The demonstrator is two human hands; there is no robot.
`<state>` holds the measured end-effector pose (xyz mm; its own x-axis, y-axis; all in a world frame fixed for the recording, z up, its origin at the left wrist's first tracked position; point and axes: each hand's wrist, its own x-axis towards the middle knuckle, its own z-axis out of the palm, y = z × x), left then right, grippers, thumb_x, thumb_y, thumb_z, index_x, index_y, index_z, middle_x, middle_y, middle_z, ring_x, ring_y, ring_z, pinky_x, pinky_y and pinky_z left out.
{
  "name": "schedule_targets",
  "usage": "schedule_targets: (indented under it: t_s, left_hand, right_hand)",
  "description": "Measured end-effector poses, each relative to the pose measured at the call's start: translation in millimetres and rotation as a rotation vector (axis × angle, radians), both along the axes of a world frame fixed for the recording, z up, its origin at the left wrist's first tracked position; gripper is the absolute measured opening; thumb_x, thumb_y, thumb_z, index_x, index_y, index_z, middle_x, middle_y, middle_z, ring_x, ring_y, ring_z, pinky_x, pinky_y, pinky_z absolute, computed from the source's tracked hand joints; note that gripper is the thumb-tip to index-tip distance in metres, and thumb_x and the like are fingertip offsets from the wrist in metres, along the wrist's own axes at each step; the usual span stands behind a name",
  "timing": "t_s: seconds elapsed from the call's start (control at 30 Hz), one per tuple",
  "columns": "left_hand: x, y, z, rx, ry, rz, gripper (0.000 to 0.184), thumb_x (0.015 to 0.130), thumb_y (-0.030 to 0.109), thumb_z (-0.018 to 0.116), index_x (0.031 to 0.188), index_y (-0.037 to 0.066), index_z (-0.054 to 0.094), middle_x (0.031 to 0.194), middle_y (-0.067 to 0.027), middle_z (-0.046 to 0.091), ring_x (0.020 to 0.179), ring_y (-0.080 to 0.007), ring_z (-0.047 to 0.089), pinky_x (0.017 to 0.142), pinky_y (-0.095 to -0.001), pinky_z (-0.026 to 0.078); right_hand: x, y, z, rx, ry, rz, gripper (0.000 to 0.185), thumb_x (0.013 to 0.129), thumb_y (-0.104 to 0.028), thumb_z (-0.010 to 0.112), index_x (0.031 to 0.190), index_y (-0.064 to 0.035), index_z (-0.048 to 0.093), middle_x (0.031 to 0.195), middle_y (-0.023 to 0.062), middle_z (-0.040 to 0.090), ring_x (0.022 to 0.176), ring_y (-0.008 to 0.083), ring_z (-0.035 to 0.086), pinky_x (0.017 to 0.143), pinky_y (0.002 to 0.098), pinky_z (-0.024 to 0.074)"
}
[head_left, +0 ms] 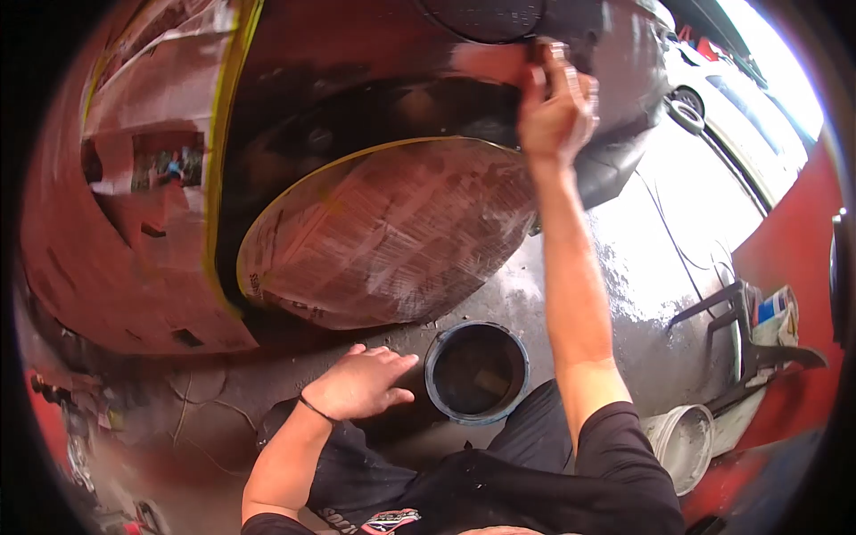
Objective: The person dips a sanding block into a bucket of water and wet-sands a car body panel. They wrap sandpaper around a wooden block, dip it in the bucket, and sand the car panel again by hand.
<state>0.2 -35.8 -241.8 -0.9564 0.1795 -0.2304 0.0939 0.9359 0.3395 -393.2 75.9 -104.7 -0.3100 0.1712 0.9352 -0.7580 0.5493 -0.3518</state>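
A dark car body panel (pixel 357 89) fills the upper view, wet and reddish in places. My right hand (pixel 559 107) is stretched out to it, below a round outline at the top; the hand is blurred, its fingers bent against the surface, and anything under them is hidden. Newspaper (pixel 401 227) edged with yellow tape covers a rounded part below. My left hand (pixel 361 382) hangs above my lap with fingers apart, holding nothing, a dark band at its wrist. Just right of it stands a dark bucket (pixel 476 373) on the floor, with liquid in it.
More masking paper (pixel 147 232) covers the car at the left. A whitish bucket (pixel 685 446) lies tilted at the lower right, near a dark overturned chair (pixel 744 334) holding a container. Cables (pixel 678 241) cross the wet floor. A white car (pixel 744 107) stands outside.
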Motion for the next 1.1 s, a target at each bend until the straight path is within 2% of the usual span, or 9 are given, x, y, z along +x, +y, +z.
schedule_targets:
  t_s: [0.1,0.33,0.47,0.6,0.7,0.8,0.9,1.0,1.1]
  left_hand:
    - [12,10,-4,0.115,0.016,-0.042,0.067,0.103,0.048,0.07,0.153,0.006,0.057,0.129,-0.0159,0.072,0.131,-0.0325,0.063,0.11,-0.0477,0.047]
    - [16,19,-9,0.117,-0.034,-0.108,0.062,0.103,0.048,0.069,0.148,0.006,0.061,0.109,-0.0137,0.074,0.114,-0.0329,0.069,0.101,-0.0484,0.049]
    - [20,33,-12,0.211,-0.132,-0.387,0.057,0.099,0.046,0.073,0.137,0.003,0.069,0.1,-0.0154,0.076,0.103,-0.0387,0.072,0.093,-0.0513,0.054]
    - [29,74,0,1.204,-0.371,-0.653,0.058,0.105,0.037,0.07,0.143,-0.006,0.064,0.11,-0.0256,0.076,0.107,-0.0456,0.073,0.106,-0.05,0.054]
    - [34,79,-5,1.265,-0.359,-0.519,0.032,0.108,0.026,0.068,0.096,-0.002,0.079,0.086,-0.0095,0.077,0.088,-0.0217,0.071,0.088,-0.0377,0.056]
    - [37,96,15,1.619,-0.283,0.073,0.037,0.107,0.026,0.072,0.095,-0.01,0.073,0.101,-0.0169,0.081,0.095,-0.0237,0.076,0.084,-0.0376,0.057]
    - [40,86,3,1.766,-0.222,0.055,0.042,0.107,0.026,0.069,0.121,-0.013,0.071,0.111,-0.0253,0.079,0.107,-0.0403,0.076,0.104,-0.0469,0.055]
    - [31,74,26,1.934,-0.105,0.194,0.038,0.111,0.021,0.062,0.132,-0.009,0.071,0.107,-0.011,0.078,0.1,-0.0199,0.073,0.099,-0.0338,0.053]
    - [31,58,6,1.868,0.081,-0.076,0.039,0.108,0.02,0.065,0.124,-0.016,0.071,0.115,-0.0294,0.074,0.108,-0.0409,0.072,0.104,-0.0531,0.053]
  right_hand:
    - [0,-6,18,-0.118,-0.123,-0.032,0.042,0.097,-0.033,0.077,0.137,-0.0209,0.076,0.116,0.0131,0.073,0.116,0.0367,0.067,0.1,0.0522,0.0538]
    - [29,33,-23,0.123,0.01,0.238,0.041,0.1,-0.033,0.079,0.139,-0.0211,0.077,0.116,0.0091,0.074,0.103,0.0258,0.073,0.088,0.0414,0.0585]
    - [80,82,-81,0.128,-0.274,0.487,0.044,0.098,-0.009,0.08,0.142,-0.0131,0.074,0.114,0.0083,0.074,0.094,0.0168,0.069,0.081,0.0309,0.0565]
    - [133,103,-217,0.176,-0.636,0.717,0.053,0.092,0.003,0.08,0.143,-0.0098,0.073,0.106,0.0061,0.071,0.085,0.0157,0.065,0.076,0.0302,0.0556]
    - [169,112,-287,0.223,-0.806,0.766,0.054,0.092,0.001,0.081,0.144,-0.0075,0.072,0.109,0.0098,0.07,0.084,0.0165,0.067,0.076,0.0318,0.0565]
    - [183,116,-330,0.231,-0.874,0.834,0.052,0.093,-0.001,0.083,0.144,-0.0064,0.072,0.11,0.0052,0.07,0.078,0.0098,0.062,0.073,0.0263,0.0508]
    - [186,116,-360,0.353,-0.832,0.832,0.051,0.094,-0.003,0.083,0.144,-0.0067,0.072,0.113,0.008,0.071,0.078,0.0128,0.06,0.075,0.029,0.0512]
    - [189,120,-373,0.354,-1.009,0.845,0.049,0.096,-0.009,0.083,0.144,-0.0108,0.071,0.126,0.0134,0.072,0.104,0.0263,0.072,0.088,0.0358,0.0571]
    - [188,117,-376,0.339,-1.011,0.829,0.05,0.094,-0.007,0.084,0.142,-0.0102,0.071,0.127,0.0143,0.072,0.111,0.0296,0.073,0.093,0.0392,0.0587]
